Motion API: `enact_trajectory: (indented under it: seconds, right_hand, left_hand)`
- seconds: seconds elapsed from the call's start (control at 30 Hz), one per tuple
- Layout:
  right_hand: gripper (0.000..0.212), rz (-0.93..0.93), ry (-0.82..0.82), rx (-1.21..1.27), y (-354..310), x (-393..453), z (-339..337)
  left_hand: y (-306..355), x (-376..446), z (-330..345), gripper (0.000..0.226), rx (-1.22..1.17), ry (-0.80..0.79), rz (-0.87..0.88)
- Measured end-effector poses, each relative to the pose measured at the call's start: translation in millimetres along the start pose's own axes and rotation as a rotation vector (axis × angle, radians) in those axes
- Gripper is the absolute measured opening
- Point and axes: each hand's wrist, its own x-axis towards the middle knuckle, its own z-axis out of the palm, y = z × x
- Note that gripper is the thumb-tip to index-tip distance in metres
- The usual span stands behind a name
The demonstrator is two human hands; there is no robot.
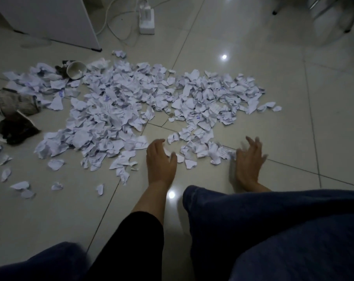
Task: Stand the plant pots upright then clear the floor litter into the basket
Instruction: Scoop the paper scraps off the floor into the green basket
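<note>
A wide spread of torn white paper scraps (pixel 119 110) covers the tiled floor. A white plant pot (pixel 76 69) lies on its side at the far left of the pile, its mouth facing me. A grey pot (pixel 15 102) lies tipped over at the left edge, with a dark broken piece (pixel 13 128) below it. My left hand (pixel 160 161) rests on the floor at the pile's near edge, fingers curved over a few scraps. My right hand (pixel 249 159) is blurred, fingers spread beside the scraps at the right. No basket is in view.
A white cabinet (pixel 50 19) stands at the back left. A power strip (pixel 146 19) with cables lies behind the pile. Chair legs (pixel 348 21) show at the back right. My knees in dark blue trousers (pixel 273 230) fill the foreground. Loose scraps (pixel 19 185) lie at the near left.
</note>
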Motion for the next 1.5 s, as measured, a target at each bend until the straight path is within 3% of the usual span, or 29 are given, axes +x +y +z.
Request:
enact_trajectory:
  seconds: [0.07,0.13,0.3,0.43,0.6,0.7,0.8,0.87,1.07,1.13,1.2,1.27,1.43,1.5]
  right_hand:
    - [0.053,0.084,-0.075,-0.05,6.6,-4.5,6.7]
    - [0.054,-0.052,-0.147,-0.091,2.7,-8.4,17.3]
    - [0.059,-0.215,-0.375,0.348,-44.2,2.7,35.9]
    - [0.047,-0.24,-0.16,0.362,-45.2,56.2,27.1]
    - [0.061,0.015,0.097,0.055,11.7,171.6,-5.0]
    - [0.064,0.165,0.113,-0.02,35.0,225.0,-20.9]
    - [0.063,0.194,0.019,0.001,38.8,259.7,-16.7]
    - [0.063,0.144,-0.074,-0.056,29.6,268.0,-2.1]
    - [0.05,-0.311,-0.258,-0.04,-24.7,207.4,50.9]
    - [0.047,-0.389,-0.167,0.053,-37.1,183.8,54.5]
    - [0.039,-0.425,0.088,0.155,-49.4,181.0,54.1]
    - [0.04,-0.424,0.146,0.184,-63.0,192.5,52.4]
    - [0.061,-0.55,-0.354,0.038,-87.7,203.3,71.9]
    - [0.062,-0.604,-0.434,0.019,-87.3,184.5,81.1]
  left_hand:
    - [-2.6,-10.7,12.0,0.068,0.064,-0.1,0.03]
    - [-5.5,-15.8,23.1,0.084,0.144,-0.178,0.104]
    - [-10.4,-10.1,40.0,0.098,0.333,-0.208,0.237]
    - [-5.1,12.1,41.2,0.097,0.275,-0.135,0.116]
    - [8.1,37.2,33.9,0.085,0.078,-0.059,0.04]
    - [11.1,44.7,31.1,0.073,0.012,-0.013,0.07]
    - [9.5,49.1,33.5,0.068,-0.05,0.002,0.035]
    - [8.5,51.8,35.4,0.068,-0.069,0.001,0.007]
    - [15.6,61.3,39.8,0.066,-0.073,0.013,-0.004]
    - [21.8,62.7,43.1,0.065,-0.1,0.019,-0.015]
    - [24.9,62.0,46.8,0.067,-0.111,0.023,-0.022]
    - [27.5,59.8,50.3,0.07,-0.106,0.032,-0.019]
    - [35.6,56.8,55.8,0.07,-0.163,0.021,-0.025]
    - [38.9,60.1,57.2,0.067,-0.213,0.006,-0.03]
